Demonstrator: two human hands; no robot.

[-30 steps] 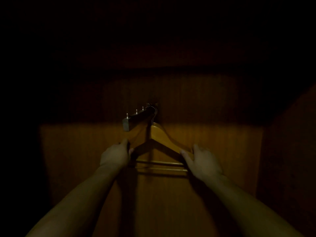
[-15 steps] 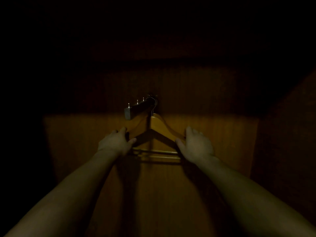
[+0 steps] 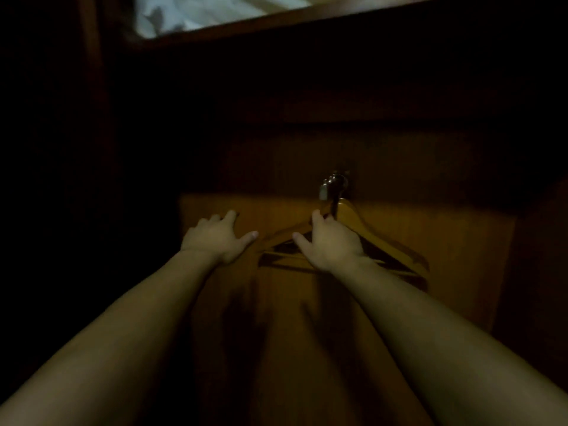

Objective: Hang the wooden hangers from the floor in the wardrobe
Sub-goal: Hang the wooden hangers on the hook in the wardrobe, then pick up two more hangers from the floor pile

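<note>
A wooden hanger (image 3: 388,242) with a crossbar hangs by its metal hook from a short pull-out rail (image 3: 333,183) against the wardrobe's lit back panel (image 3: 461,241). A second hanger may hang right behind it; the dim light leaves that unclear. My right hand (image 3: 330,242) lies in front of the hanger's middle, fingers stretched up towards its neck and thumb spread left. Whether the fingertips touch the wood is hidden. My left hand (image 3: 216,238) hovers to the left of the hanger with fingers spread, holding nothing.
The wardrobe interior is very dark. A dark shelf edge (image 3: 368,116) runs above the rail. Something white, like fabric (image 3: 190,13), shows at the top left past a wooden edge. The wardrobe's right side wall (image 3: 534,256) stands close to the hanger's end.
Both hands have let go of the hanger's ends. The left hand moved off to the left, the right hand to the hanger's middle. The view swung left and up.
</note>
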